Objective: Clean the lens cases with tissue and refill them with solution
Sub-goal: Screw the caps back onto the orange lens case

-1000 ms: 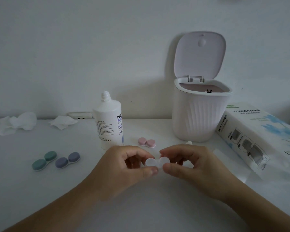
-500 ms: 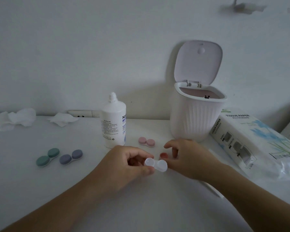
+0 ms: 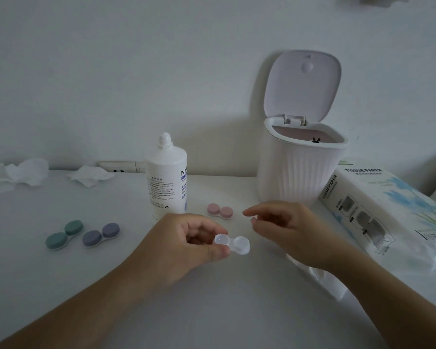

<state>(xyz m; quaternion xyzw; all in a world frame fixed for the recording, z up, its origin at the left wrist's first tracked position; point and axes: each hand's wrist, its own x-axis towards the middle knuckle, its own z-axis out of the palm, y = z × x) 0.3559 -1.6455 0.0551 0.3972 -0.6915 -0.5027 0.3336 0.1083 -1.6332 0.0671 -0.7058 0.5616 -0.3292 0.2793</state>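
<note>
Four lens cases are seen in the head view, which is the only view given. A clear lens case [image 3: 232, 245], with no caps on its two cups, is held above the white table [image 3: 111, 285] by the left hand [image 3: 184, 245]; its left cup is pinched between thumb and curled fingers, while its right cup juts out free. The right hand [image 3: 287, 229] is held just right of that case and apart from it, with the forefinger stretched toward the left and the other fingers loosely bent; a small pale thing seems to be pinched at the fingertips, but what it is cannot be told. A pink lens case [image 3: 220, 211] is lying capped on the table just behind the hands. A green lens case [image 3: 64, 234] and a purple lens case [image 3: 101, 235] are lying capped side by side at the left, well apart from the hands. The solution bottle [image 3: 167, 180] is stood upright behind the left hand, uncapped. A ribbed white bin [image 3: 300, 170] is stood at the back right with its lid raised. A tissue pack [image 3: 388, 212] is laid to the right of the bin. Two crumpled tissues [image 3: 15, 173] are lying at the back left by the wall.
</note>
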